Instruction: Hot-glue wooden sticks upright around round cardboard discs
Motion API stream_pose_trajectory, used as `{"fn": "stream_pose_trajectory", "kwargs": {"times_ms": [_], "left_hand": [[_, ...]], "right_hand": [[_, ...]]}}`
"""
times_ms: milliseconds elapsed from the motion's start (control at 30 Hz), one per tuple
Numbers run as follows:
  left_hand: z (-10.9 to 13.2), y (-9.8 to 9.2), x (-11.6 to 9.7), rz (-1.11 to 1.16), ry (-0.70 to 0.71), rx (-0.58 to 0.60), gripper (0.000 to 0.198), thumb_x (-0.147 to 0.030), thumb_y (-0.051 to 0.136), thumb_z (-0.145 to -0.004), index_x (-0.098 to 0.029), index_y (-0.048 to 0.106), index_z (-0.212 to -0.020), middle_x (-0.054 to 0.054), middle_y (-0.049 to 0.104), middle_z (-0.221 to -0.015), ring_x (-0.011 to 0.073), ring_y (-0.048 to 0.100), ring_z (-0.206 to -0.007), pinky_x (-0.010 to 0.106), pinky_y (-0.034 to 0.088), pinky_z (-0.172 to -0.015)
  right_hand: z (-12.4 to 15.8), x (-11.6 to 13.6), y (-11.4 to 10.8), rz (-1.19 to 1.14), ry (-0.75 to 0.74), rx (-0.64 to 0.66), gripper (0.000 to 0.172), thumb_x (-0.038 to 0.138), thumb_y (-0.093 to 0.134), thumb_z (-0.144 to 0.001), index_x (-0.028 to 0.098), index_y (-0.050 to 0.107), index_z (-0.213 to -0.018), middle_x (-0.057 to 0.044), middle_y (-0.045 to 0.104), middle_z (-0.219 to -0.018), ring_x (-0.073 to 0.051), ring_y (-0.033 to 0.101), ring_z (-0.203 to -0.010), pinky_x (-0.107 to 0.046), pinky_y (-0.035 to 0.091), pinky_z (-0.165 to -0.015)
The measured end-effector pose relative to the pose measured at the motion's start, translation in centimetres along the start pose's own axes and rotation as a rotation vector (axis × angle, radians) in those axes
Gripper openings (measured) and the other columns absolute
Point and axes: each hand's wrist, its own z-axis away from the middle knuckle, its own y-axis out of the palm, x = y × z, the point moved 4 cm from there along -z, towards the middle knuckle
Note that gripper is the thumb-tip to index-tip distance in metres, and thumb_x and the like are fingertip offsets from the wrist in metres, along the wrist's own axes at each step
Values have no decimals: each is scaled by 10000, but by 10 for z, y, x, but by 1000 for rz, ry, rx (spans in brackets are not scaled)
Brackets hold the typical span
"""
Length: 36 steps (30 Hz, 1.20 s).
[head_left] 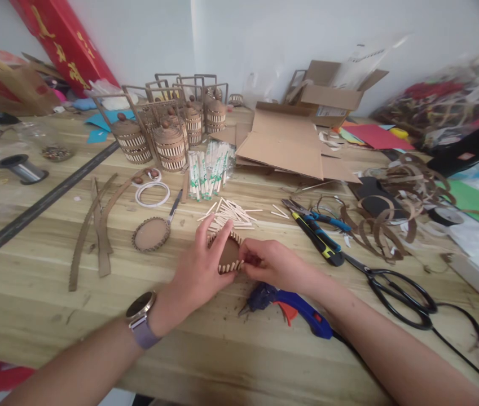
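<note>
A round cardboard base (pixel 229 252), edged with short upright wooden sticks, rests on the table under my hands. My left hand (pixel 205 254) grips it from the left, fingers over the far rim and thumb along the near side. At its right rim my right hand (pixel 264 260) is closed in a pinch; whatever is between the fingertips is hidden. Just beyond lies a loose pile of short wooden sticks (pixel 233 214). A blue hot glue gun (pixel 294 304) lies below my right hand. Off to the left is a similar round cardboard base (pixel 150 234) with a ridged rim.
Several lantern-like stick baskets (pixel 170 145) stand at the back beside wrapped sticks (pixel 209 169). Pliers (pixel 324 219), a utility knife (pixel 317 237) and black scissors (pixel 400 296) lie right, near curled cardboard strips (pixel 385 214). Cardboard sheets (pixel 284 141) lie behind; cut strips (pixel 101 237) lie left.
</note>
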Motion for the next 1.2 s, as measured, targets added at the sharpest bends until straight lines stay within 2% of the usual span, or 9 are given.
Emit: {"fn": "stream_pose_trajectory", "kwargs": {"times_ms": [133,400,633,733,867,933,1033,1133,1200], "left_hand": [[-1,-1,0,-7,-7,4,996,-200,792,-678,-304,233,-1496,175,230,-1518,409,447,-1312,525,543,-928],[1,0,0,30,-1,19,997,-178,788,-687,-313,226,-1500,179,215,-1533,379,534,-1237,523,545,-926],[0,1,0,25,28,9,1004,-199,807,-689,-313,226,-1501,185,218,-1527,391,528,-1248,533,541,-932],[-1,2,1,35,33,15,1024,-230,827,-692,-324,210,-1505,183,218,-1526,397,501,-1278,529,538,-943],[-2,1,4,54,30,45,1053,-260,838,-695,-362,180,-1511,161,216,-1536,363,556,-1213,549,531,-955],[-3,0,6,62,38,74,1078,-255,850,-678,-367,176,-1512,156,194,-1550,372,533,-1242,557,526,-964],[-4,-3,8,68,46,105,1117,-247,879,-637,-354,193,-1512,150,163,-1565,408,395,-1368,545,503,-1007],[-3,-4,8,70,32,101,1131,-242,896,-619,-348,207,-1510,138,146,-1575,407,300,-1428,531,466,-1059],[-2,-5,6,68,8,83,1141,-257,912,-596,-345,224,-1503,131,133,-1582,414,269,-1441,543,449,-1072]], "right_hand": [[0,2,1,19,-1,0,135,86,540,-791,208,484,-779,64,522,-659,-98,461,-576,-198,358,-558],[1,3,3,112,-11,-28,166,85,540,-815,217,449,-775,48,544,-689,-107,474,-592,-204,352,-567],[1,2,5,122,-19,-59,205,72,547,-808,225,418,-761,49,534,-684,-113,474,-592,-208,345,-570],[2,3,6,115,-9,-62,203,73,545,-812,225,422,-758,51,538,-676,-112,476,-583,-209,349,-568],[1,4,5,127,44,-50,155,98,564,-828,214,477,-774,30,596,-709,-122,527,-616,-214,371,-587],[0,5,-1,132,87,-26,106,130,595,-834,207,525,-816,17,637,-738,-131,562,-648,-221,384,-608],[2,6,-20,184,170,8,66,221,642,-838,201,579,-844,20,648,-704,-135,560,-619,-231,378,-594],[12,7,-45,362,268,56,177,296,615,-858,200,595,-711,14,614,-629,-138,511,-561,-250,332,-539],[22,9,-54,457,335,167,247,345,608,-864,201,604,-663,10,596,-589,-141,485,-528,-261,300,-508]]}}
